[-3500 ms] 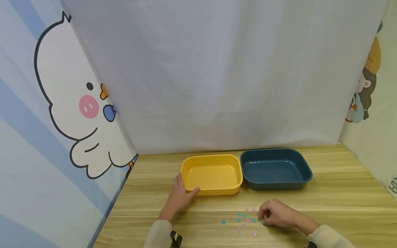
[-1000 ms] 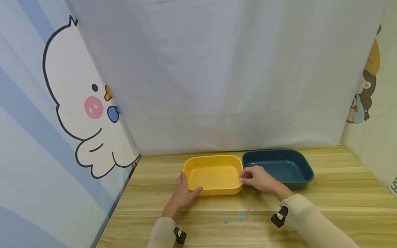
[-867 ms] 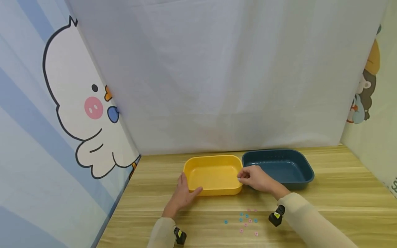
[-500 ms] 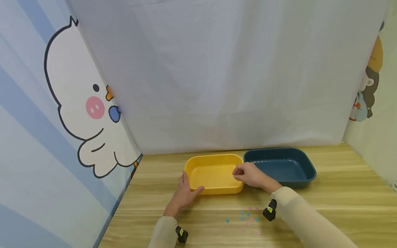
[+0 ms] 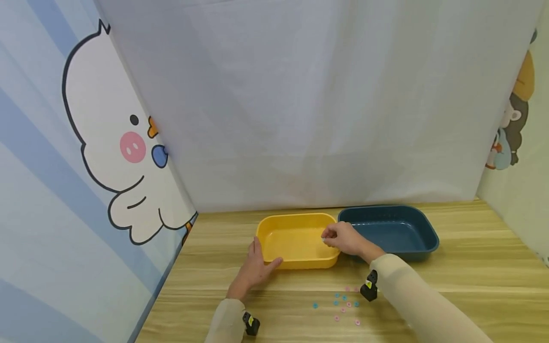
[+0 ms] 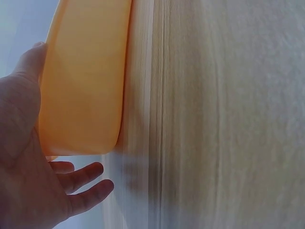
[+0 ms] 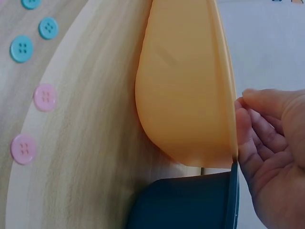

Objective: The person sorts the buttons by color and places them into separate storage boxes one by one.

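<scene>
My left hand (image 5: 254, 270) rests at the near left corner of the yellow tray (image 5: 296, 264), thumb along the front rim and fingers at the left side. In the left wrist view, several of its fingers extend loosely past the tray wall (image 6: 86, 86). My right hand (image 5: 345, 238) is over the right end of that tray, pinching a small blue button (image 5: 323, 239) between thumb and forefinger. The right wrist view hides the button behind the fingertips. Nearer me on the table lie several loose blue buttons (image 7: 21, 48) and pink buttons (image 7: 45, 97).
A dark blue tray (image 5: 411, 255) stands right of the yellow one, their rims touching. Both are on a wood-grain table (image 5: 480, 267), with a pale curtain (image 5: 300, 119) behind. Printed cloth panels (image 5: 103, 119) hang at the sides.
My right hand has taken a blue button from the table, carried it up past the trays' shared edge and moved slightly left over the yellow tray. The left hand has stayed at its corner.
</scene>
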`<state>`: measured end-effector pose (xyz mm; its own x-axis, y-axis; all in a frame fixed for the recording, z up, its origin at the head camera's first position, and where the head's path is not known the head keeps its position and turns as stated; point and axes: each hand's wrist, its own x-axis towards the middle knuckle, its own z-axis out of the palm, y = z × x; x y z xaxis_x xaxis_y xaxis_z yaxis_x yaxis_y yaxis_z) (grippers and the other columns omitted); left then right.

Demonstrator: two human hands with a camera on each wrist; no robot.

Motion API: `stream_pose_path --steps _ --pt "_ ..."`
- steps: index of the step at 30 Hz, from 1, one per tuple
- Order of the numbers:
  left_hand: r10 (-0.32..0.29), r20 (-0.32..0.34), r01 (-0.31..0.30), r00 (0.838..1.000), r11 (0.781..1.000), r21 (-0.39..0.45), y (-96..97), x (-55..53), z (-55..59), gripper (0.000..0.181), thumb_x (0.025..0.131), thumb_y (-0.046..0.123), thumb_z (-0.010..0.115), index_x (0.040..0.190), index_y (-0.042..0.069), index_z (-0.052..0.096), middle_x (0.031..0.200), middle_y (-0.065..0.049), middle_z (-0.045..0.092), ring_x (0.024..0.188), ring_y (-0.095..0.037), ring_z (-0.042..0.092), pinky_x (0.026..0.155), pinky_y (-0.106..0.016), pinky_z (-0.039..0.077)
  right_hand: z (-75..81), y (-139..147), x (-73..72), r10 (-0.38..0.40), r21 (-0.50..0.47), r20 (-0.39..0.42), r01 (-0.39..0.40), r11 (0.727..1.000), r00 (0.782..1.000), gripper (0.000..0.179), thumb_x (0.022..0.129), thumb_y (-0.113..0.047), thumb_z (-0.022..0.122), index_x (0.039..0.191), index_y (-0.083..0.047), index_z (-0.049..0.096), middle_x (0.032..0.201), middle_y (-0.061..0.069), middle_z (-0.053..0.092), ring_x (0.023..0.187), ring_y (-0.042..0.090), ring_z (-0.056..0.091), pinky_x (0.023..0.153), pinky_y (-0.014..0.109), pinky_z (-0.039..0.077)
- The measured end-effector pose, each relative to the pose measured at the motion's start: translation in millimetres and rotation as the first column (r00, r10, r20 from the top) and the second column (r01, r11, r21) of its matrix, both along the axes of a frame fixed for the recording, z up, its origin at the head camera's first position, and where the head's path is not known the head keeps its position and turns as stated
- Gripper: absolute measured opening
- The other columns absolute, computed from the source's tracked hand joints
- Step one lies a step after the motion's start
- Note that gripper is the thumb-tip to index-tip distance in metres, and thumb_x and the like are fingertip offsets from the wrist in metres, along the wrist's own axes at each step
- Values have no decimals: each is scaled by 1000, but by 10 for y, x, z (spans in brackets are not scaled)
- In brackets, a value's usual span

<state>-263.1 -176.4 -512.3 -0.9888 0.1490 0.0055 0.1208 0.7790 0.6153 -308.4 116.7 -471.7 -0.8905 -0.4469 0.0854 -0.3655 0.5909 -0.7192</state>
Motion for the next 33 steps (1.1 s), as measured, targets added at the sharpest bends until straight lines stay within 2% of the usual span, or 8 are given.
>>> stream_pose_path --steps 11,21,27,30,33 --pt "-12 28 12 1000 1000 -20 -24 23 2 107 87 60 54 148 -6 -3 152 -29 6 134 -43 27 104 -51 30 6 -33 -19 -70 -18 43 71 997 997 7 89 -6 64 93 -1 67 75 0 61 66 13 56 59 28 49" --pt "-13 35 13 999 1000 -13 -21 35 2 105 88 58 55 148 -6 -3 152 -29 5 134 -43 26 104 -52 30 -31 -17 -38 -89 -29 68 91 995 994 17 91 -7 62 103 4 67 79 4 63 66 14 58 61 29 51" --pt "-7 44 7 999 1000 -11 -17 39 5 105 88 58 55 148 -5 -3 152 -28 6 134 -43 26 105 -52 29 -28 -6 -18 -83 -58 81 88 994 993 30 93 -10 59 116 9 61 91 11 68 72 21 63 64 31 53" --pt "-9 40 9 999 1000 -3 -16 34 13 105 88 58 55 148 -5 -3 152 -29 6 134 -43 25 105 -52 28 -22 1 -1 -80 -87 86 88 992 993 30 94 -9 58 117 10 60 95 12 67 79 27 65 67 34 55" --pt "-7 36 7 999 1000 -1 -15 30 26 106 88 58 55 148 -6 -3 151 -30 7 134 -44 25 105 -52 28 -14 11 15 -70 -95 78 78 992 994 29 94 -9 58 116 8 61 95 11 67 81 26 66 69 35 55"
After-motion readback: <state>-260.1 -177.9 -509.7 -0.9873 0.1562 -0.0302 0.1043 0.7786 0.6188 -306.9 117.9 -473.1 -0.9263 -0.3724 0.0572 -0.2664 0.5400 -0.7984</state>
